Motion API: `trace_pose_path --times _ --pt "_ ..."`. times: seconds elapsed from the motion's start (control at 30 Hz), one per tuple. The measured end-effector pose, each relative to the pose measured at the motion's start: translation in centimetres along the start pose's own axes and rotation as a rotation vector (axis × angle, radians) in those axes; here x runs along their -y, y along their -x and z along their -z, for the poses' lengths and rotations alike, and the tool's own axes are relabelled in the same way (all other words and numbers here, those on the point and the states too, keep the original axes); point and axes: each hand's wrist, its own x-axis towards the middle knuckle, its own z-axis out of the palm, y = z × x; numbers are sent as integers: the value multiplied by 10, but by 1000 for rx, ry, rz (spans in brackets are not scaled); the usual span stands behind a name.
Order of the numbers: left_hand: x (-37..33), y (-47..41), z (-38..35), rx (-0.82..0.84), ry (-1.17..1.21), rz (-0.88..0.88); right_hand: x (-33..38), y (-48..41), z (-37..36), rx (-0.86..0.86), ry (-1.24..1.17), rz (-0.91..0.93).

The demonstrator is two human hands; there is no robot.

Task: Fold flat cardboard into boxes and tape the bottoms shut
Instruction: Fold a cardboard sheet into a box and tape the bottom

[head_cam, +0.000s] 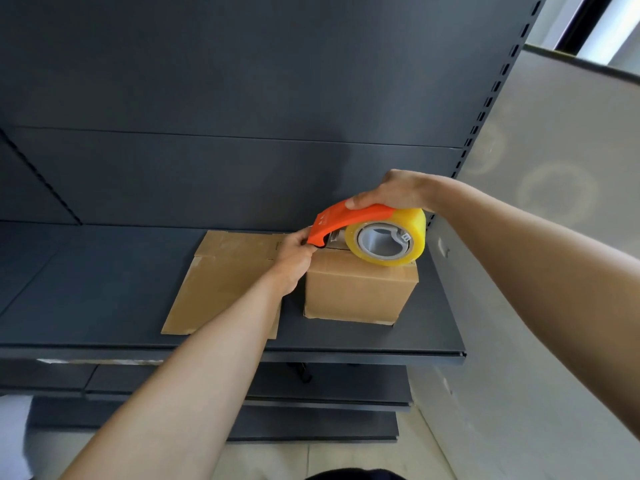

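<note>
A small folded cardboard box stands on the dark grey shelf, right of centre. An orange tape dispenser with a yellow-tinted roll of clear tape rests on the box's top face. My right hand grips the dispenser from above. My left hand is at the box's upper left edge, its fingers closed at the dispenser's front end; whether it pinches the tape end is hidden. A flat sheet of cardboard lies on the shelf left of the box, partly under my left forearm.
The shelf's dark back panel rises close behind the box. A slotted upright and a pale wall stand to the right. Lower shelves sit beneath the front edge.
</note>
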Motion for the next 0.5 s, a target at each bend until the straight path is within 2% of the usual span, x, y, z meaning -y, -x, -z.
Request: trace_pose_path --times 0.2,0.5 --pt "-6 0 -7 49 -92 -32 -36 7 10 -17 -22 -33" --pt "-12 0 -32 5 -221 -35 -66 17 14 2 -111 -17"
